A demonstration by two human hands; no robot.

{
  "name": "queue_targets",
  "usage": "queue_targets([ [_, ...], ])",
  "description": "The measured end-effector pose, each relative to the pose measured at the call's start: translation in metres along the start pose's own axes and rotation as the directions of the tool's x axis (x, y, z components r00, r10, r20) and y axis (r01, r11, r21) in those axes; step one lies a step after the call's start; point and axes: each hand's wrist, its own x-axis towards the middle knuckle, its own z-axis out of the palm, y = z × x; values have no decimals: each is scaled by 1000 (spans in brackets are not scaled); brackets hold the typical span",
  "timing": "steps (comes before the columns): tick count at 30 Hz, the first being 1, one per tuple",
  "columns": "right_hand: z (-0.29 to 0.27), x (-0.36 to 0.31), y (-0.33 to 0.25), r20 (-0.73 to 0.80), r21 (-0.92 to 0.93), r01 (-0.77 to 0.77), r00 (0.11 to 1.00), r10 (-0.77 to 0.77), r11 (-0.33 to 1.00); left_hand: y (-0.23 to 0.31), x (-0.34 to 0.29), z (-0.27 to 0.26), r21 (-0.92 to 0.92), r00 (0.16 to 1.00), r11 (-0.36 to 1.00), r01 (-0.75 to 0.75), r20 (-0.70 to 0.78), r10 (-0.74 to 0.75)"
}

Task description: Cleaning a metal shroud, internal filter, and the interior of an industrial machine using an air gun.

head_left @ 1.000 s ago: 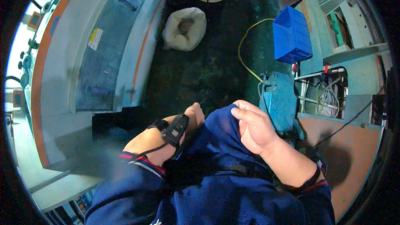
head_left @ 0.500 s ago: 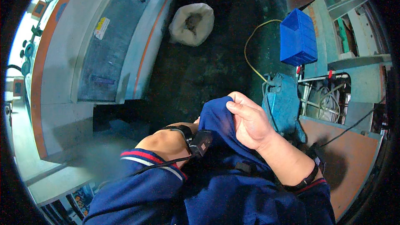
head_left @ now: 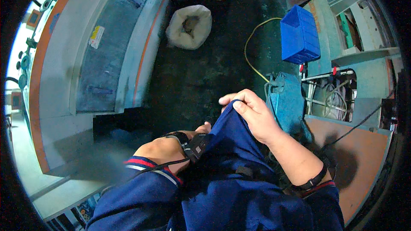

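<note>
In front of my body, my right hand pinches the lower edge of my navy shirt between thumb and fingers, pulling the cloth up into a peak. My left hand is at the left side of the raised cloth. Only a few of its fingertips show past the forearm and a small black box strapped at the wrist, so its grip is hidden. A black strap also circles my right forearm, and cables run from both arms.
A pale sack with an open top stands on the dark floor ahead. To the right are a blue plastic crate, a teal machine with a yellow hose, and a brown board. A long grey cabinet lines the left.
My right hand has drawn the shirt edge upward into a tighter peak, its index finger now reaching over to the left. My left forearm has shifted slightly left and down.
</note>
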Motion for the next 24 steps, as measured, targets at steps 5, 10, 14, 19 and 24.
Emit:
queue_targets([
  [5, -5, -4, 13, 29, -243, 19, 1000, -12, 970, 0, 0, 9, -12, 1000, 1000, 20, 14, -20],
  [10, -27, -2, -14, 455, -642, 312, 890, 21, 701, -2, 2, 9, -26, 999, 999, 35, 11, -35],
  [14, -44, -1, -2, 556, -782, 464, 821, 130, 416, -2, 4, 5, -22, 999, 999, 42, 11, -42],
  [19, -45, 12, 36, 340, -612, 225, 941, -6, 758, -5, 7, -3, -11, 999, 999, 51, 8, -51],
  [24, 0, 8, 18, 229, 221, -487, 868, 441, 845, -6, 19, -14, -9, 996, 996, 89, -15, -89],
])
